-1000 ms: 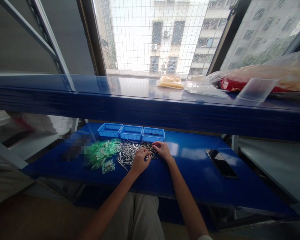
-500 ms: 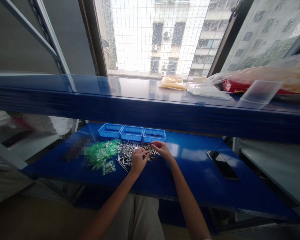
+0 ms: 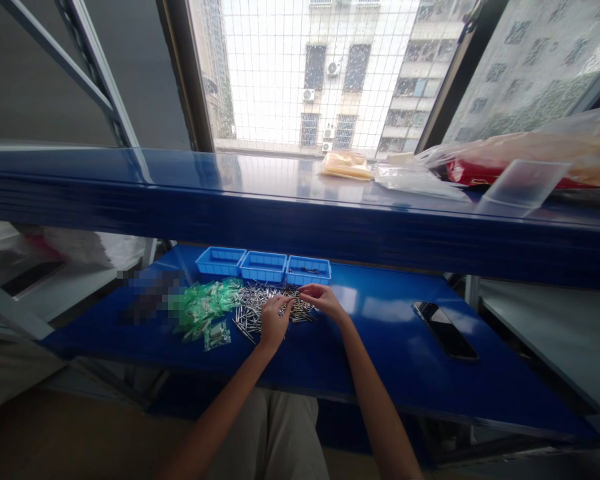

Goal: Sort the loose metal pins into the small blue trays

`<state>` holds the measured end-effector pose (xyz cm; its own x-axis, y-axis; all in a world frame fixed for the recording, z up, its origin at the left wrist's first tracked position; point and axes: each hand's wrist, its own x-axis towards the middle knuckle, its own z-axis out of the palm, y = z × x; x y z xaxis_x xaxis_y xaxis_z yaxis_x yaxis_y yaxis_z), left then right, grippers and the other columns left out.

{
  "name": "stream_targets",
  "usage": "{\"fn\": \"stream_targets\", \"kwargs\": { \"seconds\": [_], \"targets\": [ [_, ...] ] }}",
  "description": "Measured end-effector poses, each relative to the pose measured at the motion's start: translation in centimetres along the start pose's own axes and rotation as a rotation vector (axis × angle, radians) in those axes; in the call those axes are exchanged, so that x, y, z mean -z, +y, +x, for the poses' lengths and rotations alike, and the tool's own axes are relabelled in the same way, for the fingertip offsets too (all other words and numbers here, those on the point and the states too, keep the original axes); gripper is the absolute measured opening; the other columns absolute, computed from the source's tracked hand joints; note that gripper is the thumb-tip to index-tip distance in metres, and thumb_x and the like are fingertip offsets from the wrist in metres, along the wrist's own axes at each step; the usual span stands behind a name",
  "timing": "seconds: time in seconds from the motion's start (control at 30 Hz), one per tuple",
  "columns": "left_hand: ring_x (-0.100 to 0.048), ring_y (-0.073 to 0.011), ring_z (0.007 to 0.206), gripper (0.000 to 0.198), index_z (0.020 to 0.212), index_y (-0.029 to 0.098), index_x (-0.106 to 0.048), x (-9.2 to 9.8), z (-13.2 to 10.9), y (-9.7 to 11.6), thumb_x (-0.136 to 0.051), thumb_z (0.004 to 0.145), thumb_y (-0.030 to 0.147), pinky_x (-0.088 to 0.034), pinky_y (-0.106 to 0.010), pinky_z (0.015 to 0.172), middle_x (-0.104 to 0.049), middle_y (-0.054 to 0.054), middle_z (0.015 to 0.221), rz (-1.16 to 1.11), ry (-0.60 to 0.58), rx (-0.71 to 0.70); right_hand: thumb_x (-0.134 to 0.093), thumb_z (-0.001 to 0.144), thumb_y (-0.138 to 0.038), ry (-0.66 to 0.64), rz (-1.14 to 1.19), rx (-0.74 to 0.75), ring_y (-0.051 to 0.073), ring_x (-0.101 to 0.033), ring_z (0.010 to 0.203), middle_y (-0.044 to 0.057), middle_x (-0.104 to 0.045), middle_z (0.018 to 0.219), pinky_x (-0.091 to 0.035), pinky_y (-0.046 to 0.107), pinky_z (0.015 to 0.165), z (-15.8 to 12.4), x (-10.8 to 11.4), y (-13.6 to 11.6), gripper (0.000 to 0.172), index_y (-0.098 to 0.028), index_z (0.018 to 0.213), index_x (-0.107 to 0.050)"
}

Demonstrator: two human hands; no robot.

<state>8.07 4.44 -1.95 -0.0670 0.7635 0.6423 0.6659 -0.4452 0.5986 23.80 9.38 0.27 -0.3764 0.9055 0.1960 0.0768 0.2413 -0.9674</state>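
Note:
A pile of thin metal rod-like pieces lies on the blue table. Over its front edge, my left hand is closed in a pinch; whatever sits between its fingertips is too small to make out. My right hand hovers over the pile's right side, thumb and fingers pressed together, tips close to those of my left hand. Its contents cannot be made out either. Behind the pile stand three blue trays in a row; the right tray holds a few dark pieces, and the middle tray is beside it.
Left of the pile lie green-tinted plastic packets and a clear packet with small parts. A smartphone rests at the right. A raised blue shelf crosses behind the trays, carrying plastic bags.
My left hand has shifted slightly left and up, and my right hand slightly left. Their fingertips are now closer together.

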Motion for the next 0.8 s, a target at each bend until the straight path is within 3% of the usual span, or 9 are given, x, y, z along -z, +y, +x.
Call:
{"fn": "stream_targets", "kwargs": {
  "seconds": [0.2,0.5,0.7,0.8],
  "targets": [
    [-0.056,-0.0171,0.081,0.017,0.085,0.020,-0.062,0.3,0.0,0.2,-0.048,0.082,0.029,-0.042,-0.035,0.076,-0.061,-0.003,0.081,-0.033,0.015,0.010,-0.070,0.060,-0.038,-0.075,0.021,-0.016,0.016,-0.061,0.071,0.006,-0.067,0.082,-0.047,0.027,0.062,-0.2,-0.2,-0.2,0.034,-0.015,0.085,-0.067],
    [-0.056,-0.0160,0.078,0.017,0.078,0.020,-0.064,0.1,0.1,0.3,-0.051,0.079,0.030,-0.043,-0.034,0.074,-0.059,-0.003,0.079,-0.029,0.007,-0.043,-0.066,0.064,-0.042,-0.062,-0.001,0.002,0.012,-0.057,0.060,0.003,-0.065,0.072,-0.043,0.023,0.053,0.1,-0.1,0.2,0.029,-0.016,0.078,-0.068],
    [-0.056,-0.0163,0.077,0.016,0.070,0.020,-0.064,0.0,0.0,0.1,-0.055,0.077,0.030,-0.041,-0.035,0.074,-0.059,-0.002,0.081,0.016,-0.035,-0.078,-0.068,0.063,-0.038,-0.217,0.021,0.081,0.012,-0.055,0.062,0.002,-0.062,0.073,-0.042,0.022,0.053,-0.2,-0.7,-0.7,0.025,-0.018,0.076,-0.069],
    [-0.056,-0.0166,0.079,0.014,0.073,0.020,-0.064,0.1,0.0,0.1,-0.055,0.077,0.031,-0.041,-0.035,0.075,-0.058,-0.002,0.080,0.007,-0.013,-0.054,-0.068,0.064,-0.037,-0.151,0.049,0.078,0.011,-0.054,0.060,0.002,-0.061,0.072,-0.041,0.022,0.053,-0.2,-0.7,-0.9,0.022,-0.017,0.074,-0.069]
  ]
}}
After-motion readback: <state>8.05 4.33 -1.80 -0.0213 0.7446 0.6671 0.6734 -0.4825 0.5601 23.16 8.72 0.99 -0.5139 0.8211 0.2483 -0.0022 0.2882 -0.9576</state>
